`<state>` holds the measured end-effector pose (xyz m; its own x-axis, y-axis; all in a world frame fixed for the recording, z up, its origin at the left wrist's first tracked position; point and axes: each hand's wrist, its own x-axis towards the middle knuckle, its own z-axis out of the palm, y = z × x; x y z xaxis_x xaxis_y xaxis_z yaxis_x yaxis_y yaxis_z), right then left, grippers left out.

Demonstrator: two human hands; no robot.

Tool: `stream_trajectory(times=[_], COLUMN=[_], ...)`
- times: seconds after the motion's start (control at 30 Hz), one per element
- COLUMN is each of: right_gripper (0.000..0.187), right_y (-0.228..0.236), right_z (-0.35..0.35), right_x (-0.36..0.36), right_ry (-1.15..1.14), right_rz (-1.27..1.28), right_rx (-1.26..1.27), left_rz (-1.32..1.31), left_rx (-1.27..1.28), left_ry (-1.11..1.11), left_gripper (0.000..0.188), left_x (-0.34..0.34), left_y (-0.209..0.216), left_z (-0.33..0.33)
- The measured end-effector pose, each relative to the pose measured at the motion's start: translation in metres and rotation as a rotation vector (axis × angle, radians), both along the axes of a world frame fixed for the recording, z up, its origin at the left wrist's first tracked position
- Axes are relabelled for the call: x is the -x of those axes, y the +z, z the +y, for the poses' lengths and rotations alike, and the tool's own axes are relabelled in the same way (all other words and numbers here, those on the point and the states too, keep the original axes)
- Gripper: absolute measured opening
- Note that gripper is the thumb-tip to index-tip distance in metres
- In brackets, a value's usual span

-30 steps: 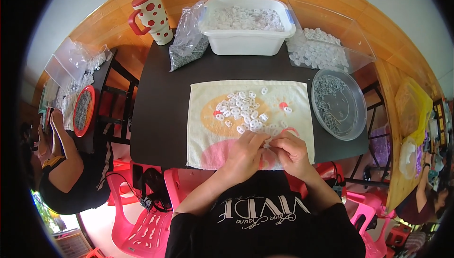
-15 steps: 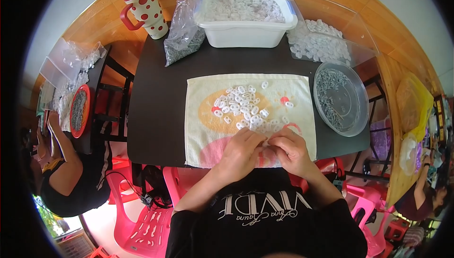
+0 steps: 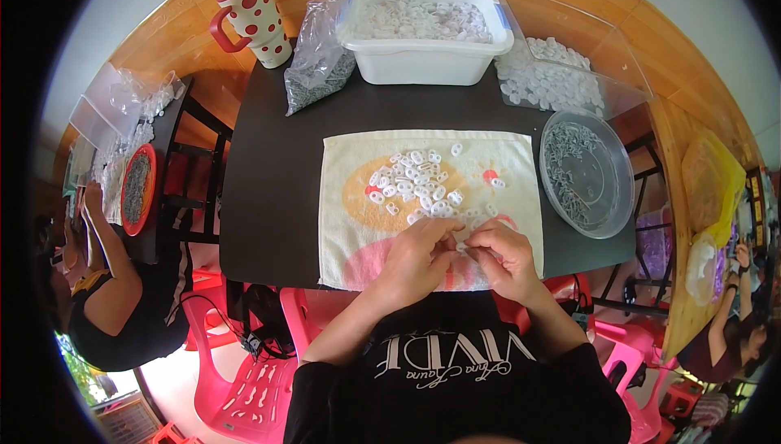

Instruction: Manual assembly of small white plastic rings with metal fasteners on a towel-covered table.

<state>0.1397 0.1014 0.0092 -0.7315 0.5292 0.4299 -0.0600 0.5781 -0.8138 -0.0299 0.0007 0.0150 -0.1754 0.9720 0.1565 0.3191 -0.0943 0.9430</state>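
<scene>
My left hand point(image 3: 417, 259) and my right hand point(image 3: 504, 259) meet over the near edge of a cream towel point(image 3: 350, 237). Between their pinched fingertips is a small white plastic piece point(image 3: 461, 246), partly covered by the fingers. Just beyond them a loose pile of white plastic pieces point(image 3: 419, 177), many with two holes, lies on the towel's orange print. A few stray pieces sit apart from the pile, toward the right. Whether the fingers also hold a metal part is too small to tell.
A clear round tub point(image 3: 602, 180) of small grey metal parts stands right of the towel. Along the back are a dotted tumbler point(image 3: 259, 25), a plastic bag point(image 3: 321, 70) of metal parts, a white bin point(image 3: 423, 66) and a clear box point(image 3: 561, 78) of white pieces. Other people work at both sides.
Both hands have shifted slightly and their fingers have opened up a little, so more of the small white piece shows between them. The pile lies as before.
</scene>
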Motion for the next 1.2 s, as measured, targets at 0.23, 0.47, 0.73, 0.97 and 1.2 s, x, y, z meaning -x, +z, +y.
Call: stream_trajectory(times=[0.23,0.47,0.73,0.97,1.2], right_gripper=[0.014,0.012,0.015,0.015,0.014], right_y=[0.005,0.006,0.011,0.018,0.011], right_z=[0.0,-0.009,-0.007,0.003,0.0], right_x=[-0.006,-0.006,-0.007,-0.005,-0.005], right_ry=[0.02,-0.079,-0.03,0.091,0.065], right_rz=[-0.004,0.048,0.08,0.078,0.026], right_rx=[0.207,0.451,0.305,0.297,0.212], left_rz=[-0.291,-0.364,-0.559,-0.648,-0.499], left_rx=[0.135,0.148,0.107,0.029,0.087], left_ry=[-0.043,-0.008,-0.042,-0.008,0.08], left_gripper=[0.045,0.049,0.041,0.033,0.029], left_x=[-0.003,-0.009,-0.014,-0.023,-0.026], left_y=[-0.008,0.011,0.004,-0.001,-0.008], left_z=[-0.003,-0.003,-0.009,-0.014,-0.014])
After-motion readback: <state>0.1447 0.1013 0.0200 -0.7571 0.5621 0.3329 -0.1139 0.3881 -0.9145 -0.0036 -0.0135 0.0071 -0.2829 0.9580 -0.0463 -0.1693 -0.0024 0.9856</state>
